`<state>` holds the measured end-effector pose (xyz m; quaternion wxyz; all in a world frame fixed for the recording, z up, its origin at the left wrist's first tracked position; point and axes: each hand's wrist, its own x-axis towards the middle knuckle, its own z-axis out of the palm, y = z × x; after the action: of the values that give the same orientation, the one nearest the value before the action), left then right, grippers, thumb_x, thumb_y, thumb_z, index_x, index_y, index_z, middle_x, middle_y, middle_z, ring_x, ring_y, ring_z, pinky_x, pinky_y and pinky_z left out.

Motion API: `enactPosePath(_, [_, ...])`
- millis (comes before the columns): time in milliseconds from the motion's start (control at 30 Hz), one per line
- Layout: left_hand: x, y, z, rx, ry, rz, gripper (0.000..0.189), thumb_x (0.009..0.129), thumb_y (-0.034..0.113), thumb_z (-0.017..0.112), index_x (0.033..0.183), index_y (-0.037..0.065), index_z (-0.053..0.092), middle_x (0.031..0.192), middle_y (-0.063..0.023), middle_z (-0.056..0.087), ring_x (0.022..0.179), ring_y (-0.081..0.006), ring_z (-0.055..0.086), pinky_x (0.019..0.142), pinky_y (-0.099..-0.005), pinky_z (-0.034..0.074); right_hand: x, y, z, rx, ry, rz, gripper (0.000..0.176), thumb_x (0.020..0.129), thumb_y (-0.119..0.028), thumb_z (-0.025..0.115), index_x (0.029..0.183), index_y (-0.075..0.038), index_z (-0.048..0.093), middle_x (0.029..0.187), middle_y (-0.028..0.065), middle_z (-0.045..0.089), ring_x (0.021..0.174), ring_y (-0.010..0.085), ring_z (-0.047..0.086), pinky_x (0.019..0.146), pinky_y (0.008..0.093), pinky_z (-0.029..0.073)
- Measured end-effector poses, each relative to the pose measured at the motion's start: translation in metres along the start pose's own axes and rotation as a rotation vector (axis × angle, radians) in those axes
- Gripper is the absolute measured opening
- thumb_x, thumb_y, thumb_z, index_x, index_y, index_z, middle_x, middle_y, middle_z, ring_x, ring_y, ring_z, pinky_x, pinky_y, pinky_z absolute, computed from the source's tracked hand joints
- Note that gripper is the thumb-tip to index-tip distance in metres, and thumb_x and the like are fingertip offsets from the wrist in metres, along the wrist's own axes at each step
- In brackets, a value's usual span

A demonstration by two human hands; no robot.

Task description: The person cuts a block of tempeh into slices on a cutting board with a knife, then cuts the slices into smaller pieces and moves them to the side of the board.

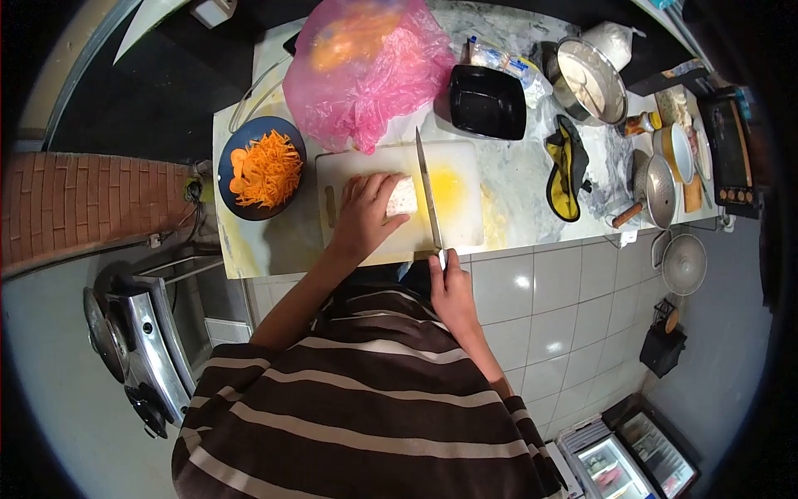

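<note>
**Knife on block, L fingertips close to blade**

Status: L hand (pixel 363 218) is on the cutting board (pixel 349 162), fingers curled together and pressed over the white block (pixel 403 197). Can't tell what the block is, maybe tofu or cheese. It sits mid-board, just L of a yellow smear. R hand (pixel 450 287) is at the near counter edge, fingers wrapped tight on the handle of the knife (pixel 428 187). Blade runs away from me, right against the block's R side.

Risks, imo:
- L fingertips are just beside the blade. If the block slides or squashes, the edge could reach them.
- Yellow smear looks wet, so the block may skid.
- Board's near edge is close to the counter lip. A hard push could shift it.
- Pink bag (pixel 366 66) overlaps the far edge of the board and could snag the knife tip.

Containers:
- Blue plate (pixel 258 126), L of board: grated carrot (pixel 268 169) plus a few slices.
- Pink bag: something orange inside, blurred.
- Black tray (pixel 487 101), behind board: looks empty.
- Metal pot (pixel 592 79), far R: whitish stuff inside, can't tell what.
- Lidded pan (pixel 657 191), R edge: contents hidden.
</note>
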<state>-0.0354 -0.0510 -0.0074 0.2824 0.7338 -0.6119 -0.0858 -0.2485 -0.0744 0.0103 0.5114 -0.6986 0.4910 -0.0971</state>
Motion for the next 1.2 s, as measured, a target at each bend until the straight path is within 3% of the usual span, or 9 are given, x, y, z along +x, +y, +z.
enactPosePath(333, [-0.002, -0.001, 0.010, -0.059, 0.036, 0.021, 0.064, 0.075, 0.025, 0.082, 0.133, 0.009, 0.059, 0.127, -0.0099, 0.060, 0.120, -0.0314, 0.053, 0.108, -0.0438, 0.037, -0.003, -0.004, 0.007, -0.083, -0.041, -0.010, 0.022, 0.104, -0.015, 0.048, 0.108, 0.006, 0.044, 0.069, 0.0350, 0.059, 0.070, 0.0549, 0.060, 0.057, 0.0585, 0.044])
enactPosePath(633, [-0.005, -0.001, 0.009, -0.022, 0.008, 0.007, 0.062, 0.079, 0.024, 0.080, 0.135, 0.010, 0.058, 0.131, -0.0087, 0.059, 0.122, -0.0284, 0.053, 0.110, -0.0440, 0.036, -0.006, -0.007, 0.007, -0.062, -0.031, -0.032, 0.022, 0.105, -0.016, 0.047, 0.102, 0.005, 0.043, 0.065, 0.0340, 0.057, 0.067, 0.0542, 0.059, 0.054, 0.0572, 0.043])
enactPosePath(933, [-0.005, -0.001, 0.011, 0.001, 0.005, -0.015, 0.061, 0.079, 0.025, 0.080, 0.135, 0.011, 0.058, 0.129, -0.0082, 0.060, 0.121, -0.0282, 0.054, 0.112, -0.0455, 0.034, -0.008, -0.007, 0.009, -0.077, -0.065, 0.004, 0.024, 0.106, -0.018, 0.045, 0.104, 0.005, 0.042, 0.069, 0.0349, 0.059, 0.070, 0.0554, 0.059, 0.058, 0.0595, 0.045])
enactPosePath(1067, [-0.005, -0.002, 0.012, 0.000, -0.013, -0.023, 0.063, 0.078, 0.025, 0.080, 0.135, 0.012, 0.058, 0.130, -0.0084, 0.060, 0.122, -0.0289, 0.054, 0.112, -0.0459, 0.034, -0.008, -0.006, 0.012, -0.053, -0.042, 0.030, 0.023, 0.105, -0.016, 0.047, 0.102, 0.006, 0.044, 0.069, 0.0345, 0.058, 0.070, 0.0560, 0.057, 0.055, 0.0560, 0.042])
enactPosePath(1133, [-0.005, -0.003, 0.013, -0.002, -0.011, -0.018, 0.063, 0.078, 0.025, 0.080, 0.135, 0.012, 0.058, 0.130, -0.0084, 0.060, 0.122, -0.0291, 0.054, 0.112, -0.0463, 0.033, -0.007, -0.009, 0.011, -0.092, -0.086, 0.044, 0.024, 0.105, -0.018, 0.044, 0.108, 0.005, 0.039, 0.072, 0.0358, 0.061, 0.071, 0.0556, 0.060, 0.059, 0.0609, 0.047])
enactPosePath(1200, [-0.006, -0.004, 0.014, -0.012, 0.007, -0.018, 0.063, 0.078, 0.026, 0.080, 0.136, 0.013, 0.057, 0.130, -0.0082, 0.060, 0.122, -0.0295, 0.054, 0.112, -0.0474, 0.033, -0.007, -0.006, 0.015, -0.129, -0.062, 0.026, 0.024, 0.105, -0.019, 0.044, 0.107, 0.005, 0.039, 0.072, 0.0355, 0.061, 0.070, 0.0550, 0.061, 0.058, 0.0606, 0.047])
